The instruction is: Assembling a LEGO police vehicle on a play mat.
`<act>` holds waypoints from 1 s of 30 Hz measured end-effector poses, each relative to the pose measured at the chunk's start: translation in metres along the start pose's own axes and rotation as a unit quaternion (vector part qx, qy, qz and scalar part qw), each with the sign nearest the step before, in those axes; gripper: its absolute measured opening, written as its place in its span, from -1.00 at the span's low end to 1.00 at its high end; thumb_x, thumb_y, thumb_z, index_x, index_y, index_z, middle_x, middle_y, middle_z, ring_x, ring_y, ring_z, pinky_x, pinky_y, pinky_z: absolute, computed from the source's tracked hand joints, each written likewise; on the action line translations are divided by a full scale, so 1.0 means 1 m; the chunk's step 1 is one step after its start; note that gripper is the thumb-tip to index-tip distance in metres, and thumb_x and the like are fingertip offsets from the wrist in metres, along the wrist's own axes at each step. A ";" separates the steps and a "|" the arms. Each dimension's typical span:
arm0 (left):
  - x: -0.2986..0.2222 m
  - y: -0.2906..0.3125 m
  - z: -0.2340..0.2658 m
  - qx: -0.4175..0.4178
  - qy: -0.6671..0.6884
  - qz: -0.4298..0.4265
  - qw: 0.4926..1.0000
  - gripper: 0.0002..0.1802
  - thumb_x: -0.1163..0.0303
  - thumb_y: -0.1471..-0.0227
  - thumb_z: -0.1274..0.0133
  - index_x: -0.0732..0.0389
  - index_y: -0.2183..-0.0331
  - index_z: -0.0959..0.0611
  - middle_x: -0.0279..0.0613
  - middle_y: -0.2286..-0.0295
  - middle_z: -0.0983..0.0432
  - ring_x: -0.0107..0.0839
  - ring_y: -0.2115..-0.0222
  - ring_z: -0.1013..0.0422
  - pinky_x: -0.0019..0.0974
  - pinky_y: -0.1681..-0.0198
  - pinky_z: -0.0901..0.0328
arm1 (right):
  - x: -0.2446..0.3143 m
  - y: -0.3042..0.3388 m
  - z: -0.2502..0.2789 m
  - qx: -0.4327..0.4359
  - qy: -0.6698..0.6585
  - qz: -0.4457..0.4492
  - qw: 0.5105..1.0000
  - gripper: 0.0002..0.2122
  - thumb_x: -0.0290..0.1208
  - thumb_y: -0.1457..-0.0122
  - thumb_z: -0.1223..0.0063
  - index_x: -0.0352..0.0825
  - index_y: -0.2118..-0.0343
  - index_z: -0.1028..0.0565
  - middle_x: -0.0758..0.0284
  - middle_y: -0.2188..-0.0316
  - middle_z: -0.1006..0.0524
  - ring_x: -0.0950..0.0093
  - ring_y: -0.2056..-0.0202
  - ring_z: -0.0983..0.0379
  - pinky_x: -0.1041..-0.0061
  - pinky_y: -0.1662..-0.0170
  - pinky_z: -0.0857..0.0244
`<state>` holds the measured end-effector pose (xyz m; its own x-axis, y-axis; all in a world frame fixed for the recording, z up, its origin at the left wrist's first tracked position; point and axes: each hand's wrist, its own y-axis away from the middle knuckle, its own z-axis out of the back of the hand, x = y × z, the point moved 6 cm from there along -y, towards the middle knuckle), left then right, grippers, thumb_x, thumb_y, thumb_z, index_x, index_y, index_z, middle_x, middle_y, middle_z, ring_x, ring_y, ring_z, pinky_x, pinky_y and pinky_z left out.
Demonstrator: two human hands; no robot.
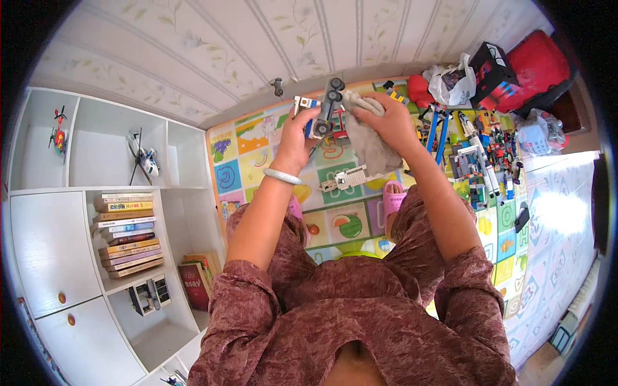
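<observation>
Left hand (296,140): its fingers are curling closed around a toy vehicle (329,112), which is showing its dark wheels, held above the mat. Right hand (391,123): its fingers are gripping a bunched grey cloth (373,145), hanging just beside the vehicle. Below: a white toy piece (347,179) is lying on the patterned mat (228,174). To the right: a long white toy (479,153) is lying among assorted bricks. To the left: white shelving (55,248) is holding stacked books (131,241).

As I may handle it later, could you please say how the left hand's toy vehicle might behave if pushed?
The toy vehicle would probably roll, given its dark wheels. It looks light, held in the left hand, and its small joined pieces might come loose.
</observation>
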<state>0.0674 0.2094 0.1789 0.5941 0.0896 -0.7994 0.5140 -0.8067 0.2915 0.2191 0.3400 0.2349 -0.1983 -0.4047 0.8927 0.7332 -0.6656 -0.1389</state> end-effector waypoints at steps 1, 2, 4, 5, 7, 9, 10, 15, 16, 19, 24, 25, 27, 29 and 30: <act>-0.001 -0.001 0.002 0.007 -0.036 -0.030 0.999 -0.65 0.31 -0.07 0.02 0.18 0.08 -0.47 -0.19 0.30 -0.52 -0.34 0.34 -0.49 -0.22 0.27 -0.42 | -0.003 -0.002 0.001 0.007 -0.070 -0.075 0.995 -0.58 -0.17 0.02 -0.24 -0.36 0.15 -0.52 0.23 0.33 -0.58 0.42 0.34 -0.52 0.46 0.23 -0.36; -0.003 0.002 -0.004 0.015 -0.058 -0.047 0.997 -0.61 0.41 -0.02 -0.01 0.21 0.06 -0.43 -0.21 0.28 -0.49 -0.38 0.32 -0.47 -0.24 0.28 -0.42 | -0.006 -0.003 0.002 -0.015 -0.100 -0.077 0.992 -0.53 -0.08 0.02 -0.26 -0.41 0.19 -0.54 0.27 0.39 -0.58 0.55 0.40 -0.48 0.53 0.29 -0.35; -0.003 0.004 -0.014 0.018 -0.109 -0.080 0.991 -0.58 0.44 0.00 -0.04 0.22 0.04 -0.41 -0.22 0.27 -0.47 -0.40 0.31 -0.46 -0.28 0.26 -0.41 | -0.015 -0.002 0.001 0.007 -0.152 -0.122 0.981 -0.53 -0.08 -0.01 -0.23 -0.40 0.17 -0.52 0.30 0.37 -0.57 0.57 0.38 -0.47 0.54 0.28 -0.35; -0.006 0.006 -0.018 0.016 -0.162 -0.114 0.980 -0.54 0.47 0.02 -0.07 0.22 0.03 -0.40 -0.23 0.26 -0.45 -0.43 0.29 -0.45 -0.32 0.25 -0.40 | -0.019 -0.001 -0.004 0.032 -0.206 -0.166 0.964 -0.54 -0.08 -0.04 -0.20 -0.39 0.15 -0.51 0.32 0.35 -0.56 0.58 0.36 -0.46 0.56 0.27 -0.34; -0.007 0.009 -0.023 0.007 -0.174 -0.118 0.978 -0.47 0.51 0.08 -0.14 0.22 0.01 -0.40 -0.27 0.26 -0.43 -0.50 0.28 -0.41 -0.39 0.20 -0.35 | -0.021 -0.001 -0.005 0.039 -0.205 -0.194 0.958 -0.54 -0.06 -0.06 -0.18 -0.39 0.15 -0.51 0.34 0.35 -0.55 0.59 0.37 -0.46 0.57 0.29 -0.33; -0.010 0.013 -0.029 0.021 -0.204 -0.130 0.970 -0.36 0.44 0.14 -0.25 0.27 -0.01 -0.38 -0.29 0.25 -0.43 -0.52 0.25 -0.38 -0.44 0.16 -0.30 | -0.020 0.001 -0.006 0.048 -0.206 -0.223 0.952 -0.53 -0.04 -0.07 -0.16 -0.39 0.15 -0.51 0.35 0.35 -0.55 0.60 0.37 -0.45 0.58 0.30 -0.33; -0.011 0.015 -0.032 0.024 -0.205 -0.134 0.969 -0.34 0.45 0.16 -0.27 0.27 -0.01 -0.38 -0.29 0.25 -0.43 -0.52 0.25 -0.38 -0.43 0.16 -0.31 | -0.018 0.002 -0.007 0.057 -0.226 -0.235 0.943 -0.55 -0.05 -0.08 -0.14 -0.39 0.16 -0.51 0.36 0.35 -0.55 0.60 0.38 -0.45 0.59 0.30 -0.33; -0.002 0.016 -0.036 0.042 -0.157 -0.091 0.982 -0.38 0.40 0.10 -0.26 0.25 0.00 -0.38 -0.28 0.23 -0.43 -0.54 0.20 -0.37 -0.41 0.12 -0.30 | -0.037 0.001 -0.017 0.073 -0.289 -0.255 0.920 -0.59 -0.09 -0.09 -0.13 -0.38 0.18 -0.51 0.37 0.35 -0.55 0.58 0.40 -0.47 0.58 0.31 -0.33; 0.002 0.016 -0.036 0.040 -0.115 -0.061 0.991 -0.42 0.35 0.05 -0.23 0.25 0.00 -0.38 -0.27 0.22 -0.43 -0.53 0.19 -0.37 -0.39 0.11 -0.29 | -0.043 -0.001 -0.017 0.065 -0.313 -0.253 0.913 -0.61 -0.10 -0.06 -0.15 -0.37 0.24 -0.54 0.37 0.39 -0.55 0.57 0.43 -0.47 0.57 0.34 -0.33; 0.009 0.015 -0.036 0.076 0.052 0.036 0.995 -0.52 0.20 -0.07 -0.10 0.20 0.02 -0.41 -0.26 0.19 -0.43 -0.48 0.16 -0.38 -0.34 0.08 -0.28 | -0.045 -0.001 -0.020 0.056 -0.356 -0.268 0.893 -0.64 -0.12 -0.01 -0.18 -0.35 0.28 -0.56 0.37 0.42 -0.55 0.55 0.45 -0.47 0.56 0.37 -0.33; 0.011 0.011 -0.036 0.092 0.097 0.056 0.989 -0.44 -0.06 -0.18 0.17 0.21 0.02 -0.41 -0.14 0.11 -0.42 -0.27 0.07 -0.35 -0.10 -0.02 -0.25 | -0.053 -0.002 -0.020 0.052 -0.386 -0.305 0.869 -0.63 -0.18 -0.01 -0.19 -0.36 0.22 -0.53 0.33 0.37 -0.55 0.52 0.43 -0.49 0.55 0.37 -0.35; 0.010 0.011 -0.038 0.091 0.099 0.054 0.989 -0.44 -0.06 -0.18 0.17 0.21 0.02 -0.41 -0.14 0.11 -0.42 -0.27 0.07 -0.35 -0.10 -0.02 -0.25 | -0.057 -0.003 -0.018 0.054 -0.384 -0.305 0.870 -0.63 -0.18 -0.01 -0.19 -0.36 0.22 -0.53 0.33 0.37 -0.55 0.52 0.43 -0.49 0.55 0.37 -0.35; 0.005 0.016 -0.043 0.097 0.117 0.059 0.987 -0.42 -0.07 -0.18 0.18 0.21 -0.01 -0.39 -0.14 0.10 -0.40 -0.26 0.06 -0.34 -0.11 -0.05 -0.21 | -0.053 -0.004 -0.020 0.077 -0.422 -0.302 0.851 -0.65 -0.18 -0.02 -0.18 -0.35 0.23 -0.53 0.32 0.38 -0.55 0.51 0.43 -0.49 0.54 0.36 -0.36; 0.002 0.019 -0.040 0.077 0.112 0.063 0.989 -0.39 -0.10 -0.16 0.18 0.21 -0.01 -0.39 -0.14 0.09 -0.39 -0.26 0.06 -0.33 -0.14 -0.02 -0.21 | -0.048 -0.001 -0.017 0.071 -0.420 -0.316 0.848 -0.67 -0.19 -0.03 -0.17 -0.35 0.24 -0.52 0.31 0.40 -0.56 0.49 0.45 -0.50 0.51 0.39 -0.38; 0.001 0.019 -0.036 0.077 0.124 0.073 0.987 -0.37 -0.12 -0.15 0.17 0.21 -0.01 -0.38 -0.14 0.09 -0.39 -0.25 0.07 -0.33 -0.14 0.00 -0.22 | -0.045 0.000 -0.018 0.078 -0.439 -0.329 0.832 -0.67 -0.19 -0.03 -0.17 -0.34 0.25 -0.53 0.30 0.41 -0.56 0.48 0.46 -0.50 0.49 0.40 -0.39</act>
<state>0.0999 0.2156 0.2023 0.7982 0.0906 -0.5956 0.3225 -0.8993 0.2954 0.2164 0.3466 0.1867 -0.0890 0.6752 0.7322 0.7433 -0.4443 0.5001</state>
